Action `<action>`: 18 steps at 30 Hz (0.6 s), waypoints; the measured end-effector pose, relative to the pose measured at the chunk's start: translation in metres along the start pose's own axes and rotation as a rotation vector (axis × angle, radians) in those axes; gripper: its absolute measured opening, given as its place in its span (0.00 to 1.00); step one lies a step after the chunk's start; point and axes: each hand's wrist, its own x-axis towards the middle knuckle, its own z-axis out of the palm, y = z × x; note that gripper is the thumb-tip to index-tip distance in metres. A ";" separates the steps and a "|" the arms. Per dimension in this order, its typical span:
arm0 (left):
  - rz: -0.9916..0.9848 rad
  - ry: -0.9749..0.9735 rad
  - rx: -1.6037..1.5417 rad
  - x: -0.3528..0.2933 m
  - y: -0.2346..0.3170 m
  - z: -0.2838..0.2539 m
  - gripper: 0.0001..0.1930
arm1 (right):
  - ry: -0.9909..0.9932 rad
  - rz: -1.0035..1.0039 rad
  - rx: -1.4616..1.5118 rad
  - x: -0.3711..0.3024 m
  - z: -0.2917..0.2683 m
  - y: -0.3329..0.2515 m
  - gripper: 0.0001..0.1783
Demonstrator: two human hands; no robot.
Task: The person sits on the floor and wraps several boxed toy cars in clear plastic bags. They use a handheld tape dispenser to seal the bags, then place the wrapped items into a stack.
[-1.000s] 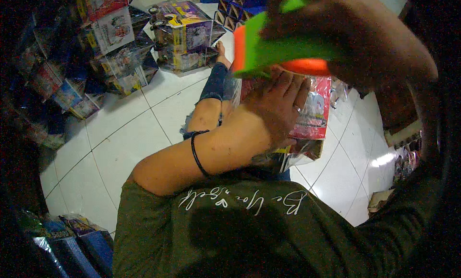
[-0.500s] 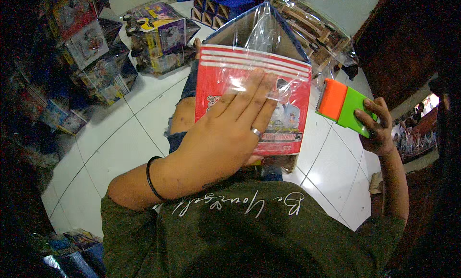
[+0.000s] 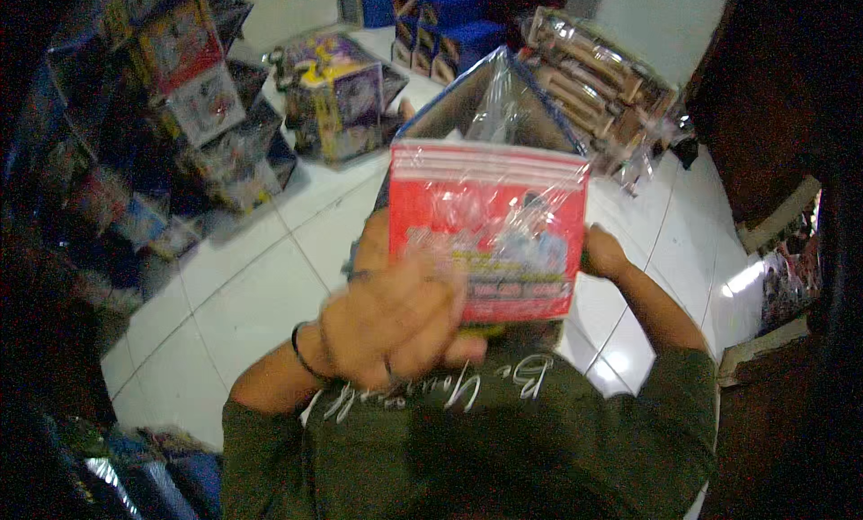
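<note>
In front of my lap stands a red-faced package (image 3: 485,196) with white stripes, wrapped in clear plastic. A triangular cardboard part (image 3: 548,129) with blue edges rises behind its top. My left hand (image 3: 395,318), blurred by motion, is at the package's lower left corner, its fingers too smeared to read. My right hand (image 3: 604,250) reaches to the package's right edge, and its fingers are hidden behind it. The green and orange tape dispenser seen earlier is out of sight.
Plastic-wrapped packages (image 3: 202,106) are piled at the left on white floor tiles (image 3: 243,268). A purple and yellow package (image 3: 337,97) stands farther back. Blue boxes (image 3: 449,39) and a wrapped brown bundle (image 3: 598,75) are behind. More packages (image 3: 144,475) lie at the lower left.
My left hand has slid off the package's red face toward its lower left. The right hand has moved inward behind the right edge, and the tape dispenser has gone from view.
</note>
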 end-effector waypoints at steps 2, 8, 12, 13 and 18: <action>-0.326 0.102 -0.064 -0.006 -0.002 0.008 0.46 | 0.489 -0.091 0.237 0.020 0.083 0.033 0.27; -0.807 0.170 -0.821 0.002 0.005 0.024 0.50 | 0.585 0.668 1.274 0.030 0.266 0.030 0.32; -0.427 -0.358 -0.014 0.017 0.015 0.001 0.51 | 0.712 0.684 0.816 0.038 0.188 0.000 0.42; -0.219 -0.445 0.292 0.019 0.020 -0.005 0.52 | 0.817 0.614 0.837 0.040 0.143 -0.008 0.42; -0.236 -0.532 0.070 0.010 0.018 -0.001 0.53 | 1.128 -0.186 1.221 0.007 -0.081 -0.098 0.35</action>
